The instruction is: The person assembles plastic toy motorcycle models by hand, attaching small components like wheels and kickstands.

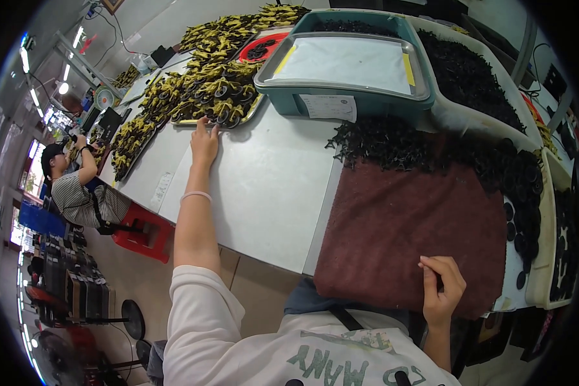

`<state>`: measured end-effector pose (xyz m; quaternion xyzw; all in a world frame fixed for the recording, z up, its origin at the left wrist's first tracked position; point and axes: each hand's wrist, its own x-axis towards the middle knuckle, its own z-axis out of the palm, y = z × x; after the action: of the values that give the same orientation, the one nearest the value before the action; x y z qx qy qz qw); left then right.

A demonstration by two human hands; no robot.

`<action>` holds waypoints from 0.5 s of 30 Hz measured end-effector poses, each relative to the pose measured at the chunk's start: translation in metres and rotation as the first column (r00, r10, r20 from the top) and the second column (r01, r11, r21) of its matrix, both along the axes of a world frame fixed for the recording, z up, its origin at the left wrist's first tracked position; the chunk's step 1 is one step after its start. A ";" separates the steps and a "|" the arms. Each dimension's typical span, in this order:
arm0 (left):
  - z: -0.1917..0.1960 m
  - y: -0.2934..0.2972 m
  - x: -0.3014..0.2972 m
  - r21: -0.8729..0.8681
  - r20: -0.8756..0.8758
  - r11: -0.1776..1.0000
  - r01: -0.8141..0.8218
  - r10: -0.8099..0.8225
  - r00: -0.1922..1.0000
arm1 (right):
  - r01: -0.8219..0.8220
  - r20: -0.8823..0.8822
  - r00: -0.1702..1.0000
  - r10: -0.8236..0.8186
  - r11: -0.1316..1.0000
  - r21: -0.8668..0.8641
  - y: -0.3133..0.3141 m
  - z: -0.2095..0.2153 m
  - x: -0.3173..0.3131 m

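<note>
My left hand (204, 143) reaches forward to the near edge of a tray (188, 123) heaped with black-and-yellow parts (220, 96). Its fingertips are by the parts at that edge, thumb and forefinger slightly apart, and I see nothing held between them. Over the near right part of a maroon cloth (405, 231) is my right hand (445, 289), fingers curled and thumb drawn to the forefinger. Whether a small piece sits in that pinch is too small to tell. Black spidery parts (392, 145) lie piled along the cloth's far edge.
A teal bin (280, 103) with a paper-lined metal tray (347, 61) on top stands ahead. Right of it is a white tub (489, 38) of black parts. Black discs (526, 225) lie beside a cream tray (543, 257). Another person (83, 186) works at the far left.
</note>
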<state>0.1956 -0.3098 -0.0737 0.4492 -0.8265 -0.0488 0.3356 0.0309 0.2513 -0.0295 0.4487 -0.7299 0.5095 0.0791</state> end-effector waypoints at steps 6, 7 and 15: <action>0.019 -0.004 0.010 0.046 0.104 0.989 0.141 -0.145 0.984 | 0.064 0.151 0.986 -0.071 0.997 0.047 0.003 -0.002 0.005; 0.021 0.002 0.012 0.014 0.127 0.989 0.145 -0.146 0.981 | 0.090 0.148 0.984 -0.096 0.995 0.048 0.004 -0.001 0.006; 0.029 0.083 0.049 0.133 0.136 0.983 0.129 -0.147 0.980 | 0.109 0.153 0.980 -0.125 0.988 0.109 0.002 -0.003 0.003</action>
<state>0.2451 -0.2273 -0.0451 0.4128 -0.8735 -0.0903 0.2418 0.0344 0.2528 -0.0329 0.3663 -0.7837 0.5009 0.0279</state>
